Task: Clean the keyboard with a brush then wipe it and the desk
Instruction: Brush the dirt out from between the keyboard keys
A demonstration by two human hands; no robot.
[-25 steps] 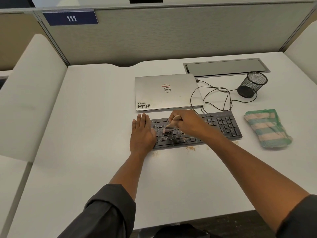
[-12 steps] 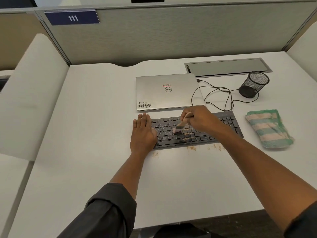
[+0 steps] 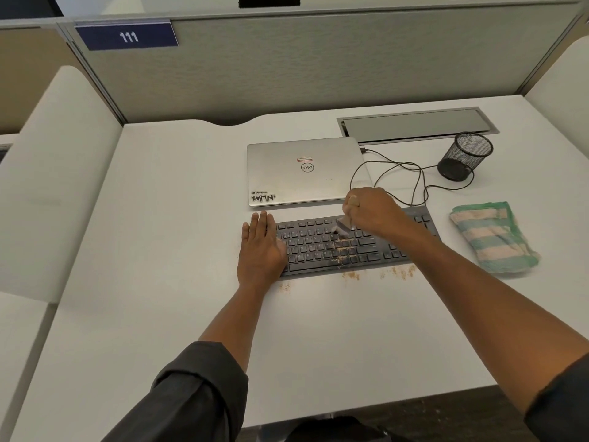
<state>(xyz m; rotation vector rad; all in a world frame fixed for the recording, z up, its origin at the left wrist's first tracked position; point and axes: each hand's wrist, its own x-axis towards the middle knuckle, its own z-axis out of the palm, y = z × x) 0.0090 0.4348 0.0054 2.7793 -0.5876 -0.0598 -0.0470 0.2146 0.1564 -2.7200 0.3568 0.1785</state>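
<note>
The keyboard (image 3: 344,242) lay on the white bench (image 3: 159,250), just in front of the closed laptop (image 3: 306,172), with brown crumbs (image 3: 342,253) on its keys and along its front edge. My left hand (image 3: 259,247) rested flat on its left end, the fingers straight and together. My right hand (image 3: 371,210) gripped the brush (image 3: 342,225), its fingers curled round the handle and its bristles touching the upper keys; the striped cloth (image 3: 492,237) lay to the right of the keyboard.

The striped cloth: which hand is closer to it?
Right. The right hand grips the brush over the keyboard's middle; the cloth lies off the keyboard's right end. The left hand rests on its left end.
</note>
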